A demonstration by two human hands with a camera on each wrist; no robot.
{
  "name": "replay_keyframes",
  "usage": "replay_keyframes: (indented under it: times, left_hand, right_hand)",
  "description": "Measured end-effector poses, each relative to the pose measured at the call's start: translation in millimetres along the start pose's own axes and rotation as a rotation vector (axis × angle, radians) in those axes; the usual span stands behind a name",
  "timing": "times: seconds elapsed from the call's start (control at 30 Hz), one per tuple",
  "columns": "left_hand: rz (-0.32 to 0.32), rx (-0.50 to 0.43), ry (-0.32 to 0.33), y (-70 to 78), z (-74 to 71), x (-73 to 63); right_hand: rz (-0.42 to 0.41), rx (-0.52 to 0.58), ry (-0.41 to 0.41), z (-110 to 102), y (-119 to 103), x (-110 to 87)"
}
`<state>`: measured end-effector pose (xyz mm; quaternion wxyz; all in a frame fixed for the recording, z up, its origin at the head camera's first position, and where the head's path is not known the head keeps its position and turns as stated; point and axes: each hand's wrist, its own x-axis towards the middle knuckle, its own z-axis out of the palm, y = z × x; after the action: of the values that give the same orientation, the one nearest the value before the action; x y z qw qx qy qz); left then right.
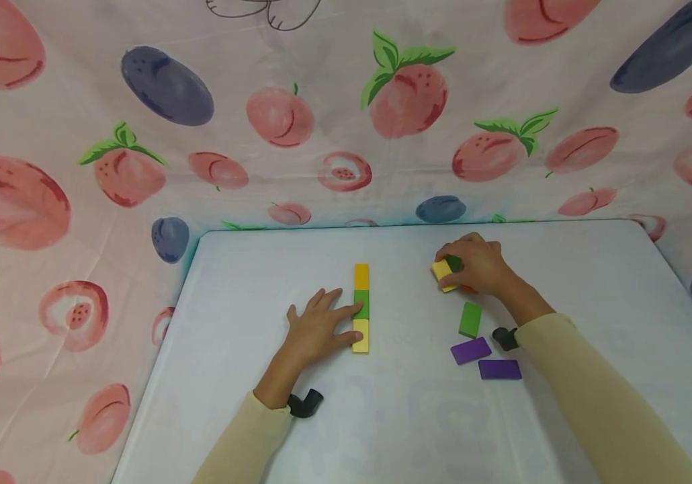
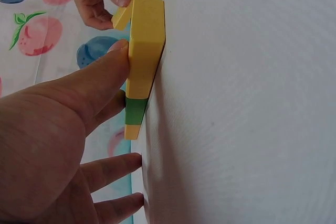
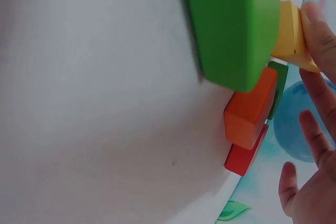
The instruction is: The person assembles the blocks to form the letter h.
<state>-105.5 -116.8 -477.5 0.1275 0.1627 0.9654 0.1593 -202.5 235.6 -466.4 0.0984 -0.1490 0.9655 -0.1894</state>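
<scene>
A row of three blocks stands end to end on the white table: orange-yellow [image 1: 361, 276] at the far end, green [image 1: 361, 298] in the middle, pale yellow [image 1: 361, 344] nearest. My left hand [image 1: 316, 333] lies spread beside it, thumb touching the pale yellow block and index finger at the green one. To the right, my right hand [image 1: 484, 266] pinches another yellow block [image 3: 287, 31] between thumb and fingers. Around and below that hand are a dark green block [image 3: 277, 90], an orange block [image 3: 251, 109] and a red block [image 3: 245, 156], partly hidden in the head view.
Nearer than the right hand lie a light green block [image 1: 470, 320] and two purple blocks [image 1: 471, 351]. The white table [image 1: 231, 269] ends at the back against a fruit-patterned cloth [image 1: 322, 67]. A black wrist device [image 1: 306, 404] sits under each sleeve.
</scene>
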Motion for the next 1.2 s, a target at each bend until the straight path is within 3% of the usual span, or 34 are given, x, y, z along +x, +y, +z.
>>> replay_keyframes:
  times: [0.27,0.63,1.2]
  left_hand:
    - [-0.002,0.001,0.0,-0.6,0.9,0.5]
    - [0.011,0.002,0.01,-0.7,0.3,-0.9]
    - [0.002,0.014,-0.015,-1.5,0.6,0.8]
  right_hand:
    - [-0.023,0.163,0.04,2,-6,-1.9]
    - [-0.076,0.267,0.126,6,-12,-3.5]
    - [0.037,0.425,0.097,11,-35,6.1]
